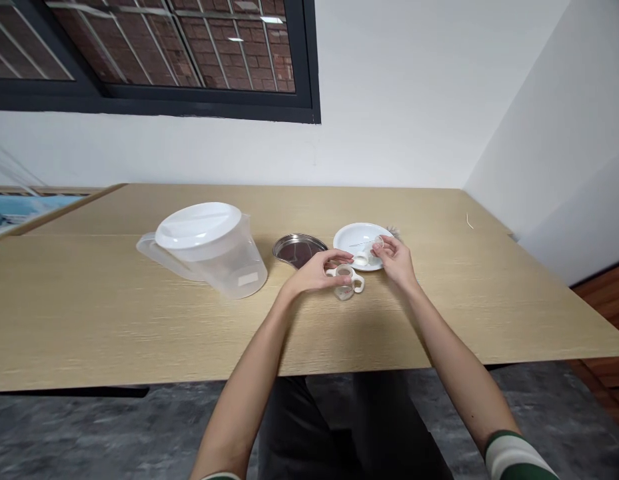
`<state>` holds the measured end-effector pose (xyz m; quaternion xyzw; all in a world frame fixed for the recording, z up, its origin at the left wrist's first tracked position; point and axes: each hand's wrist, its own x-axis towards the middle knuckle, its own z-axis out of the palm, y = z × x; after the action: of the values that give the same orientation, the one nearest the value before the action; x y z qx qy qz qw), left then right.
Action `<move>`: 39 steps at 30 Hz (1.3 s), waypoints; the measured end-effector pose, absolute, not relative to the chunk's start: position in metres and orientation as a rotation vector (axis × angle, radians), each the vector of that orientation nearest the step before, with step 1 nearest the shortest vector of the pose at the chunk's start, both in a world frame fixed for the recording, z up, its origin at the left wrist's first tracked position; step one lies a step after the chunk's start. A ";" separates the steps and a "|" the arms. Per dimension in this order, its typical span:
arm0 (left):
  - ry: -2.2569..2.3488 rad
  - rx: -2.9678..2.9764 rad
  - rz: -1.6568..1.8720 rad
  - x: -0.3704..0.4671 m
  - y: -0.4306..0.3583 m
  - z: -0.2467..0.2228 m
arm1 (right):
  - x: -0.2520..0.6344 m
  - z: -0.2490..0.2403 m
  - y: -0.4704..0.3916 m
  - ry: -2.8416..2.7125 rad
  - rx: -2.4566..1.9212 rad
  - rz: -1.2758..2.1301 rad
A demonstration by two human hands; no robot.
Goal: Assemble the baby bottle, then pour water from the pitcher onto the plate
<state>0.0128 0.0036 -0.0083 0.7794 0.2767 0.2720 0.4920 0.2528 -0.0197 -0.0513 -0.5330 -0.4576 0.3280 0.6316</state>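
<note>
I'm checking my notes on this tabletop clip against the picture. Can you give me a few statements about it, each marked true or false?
1. The left hand rests on a small two-handled cup. True.
2. The lidded plastic pitcher lies to the right of the white plate. False: it is to the plate's left.
3. The right hand holds a small clear piece over the plate's edge. True.
4. The round metal dish sits on top of the pitcher. False: it sits on the wooden table, between pitcher and plate.
</note>
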 end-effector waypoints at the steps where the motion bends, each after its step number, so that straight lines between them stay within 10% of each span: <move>1: 0.667 1.893 0.658 0.013 0.003 -0.008 | 0.254 -0.051 -0.021 -1.080 -1.283 0.699; 20: 0.816 1.876 1.008 0.013 0.009 -0.013 | 0.255 -0.042 -0.037 -1.470 -2.055 0.152; 39: 0.992 2.461 1.787 0.007 0.017 -0.028 | 0.292 -0.032 -0.023 -0.896 -1.438 0.117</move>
<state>0.0073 0.0169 -0.0281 0.7690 0.3100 0.5583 -0.0289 0.2923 -0.0231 -0.0325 -0.6357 -0.3963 0.0518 0.6605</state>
